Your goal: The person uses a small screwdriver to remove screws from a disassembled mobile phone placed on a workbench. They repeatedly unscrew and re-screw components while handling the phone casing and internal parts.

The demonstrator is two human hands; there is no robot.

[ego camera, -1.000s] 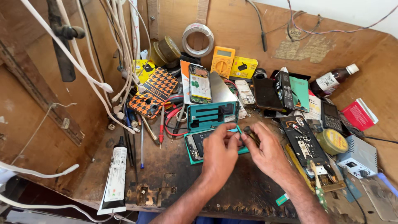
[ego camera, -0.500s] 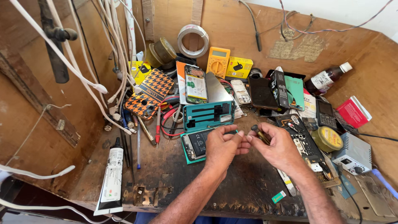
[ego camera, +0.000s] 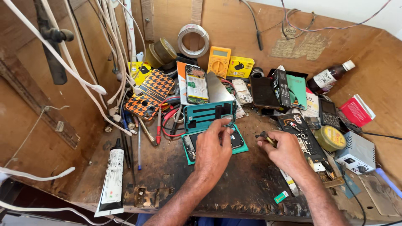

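A: While the left hand (ego camera: 213, 148) lies flat on the opened phone (ego camera: 214, 141), fingers spread and pressing rather than closed on it, the right hand (ego camera: 284, 151) pinches a small yellow-tipped tool (ego camera: 265, 137) between thumb and forefinger. The phone sits on a teal mat at mid-counter (ego camera: 176, 167), just in front of the teal back cover (ego camera: 209, 115).

B: Step in hand?

A: Judged: disassembly, phone steadied, tool poised just right of it. The next move likely calls for a fine, short reach leftward to the phone's edge.

B: Room?

A: Tight. Circuit board (ego camera: 303, 136) just right, red probes (ego camera: 161, 123) left, glue tube (ego camera: 112, 178) well apart. Bare counter only toward the near edge.
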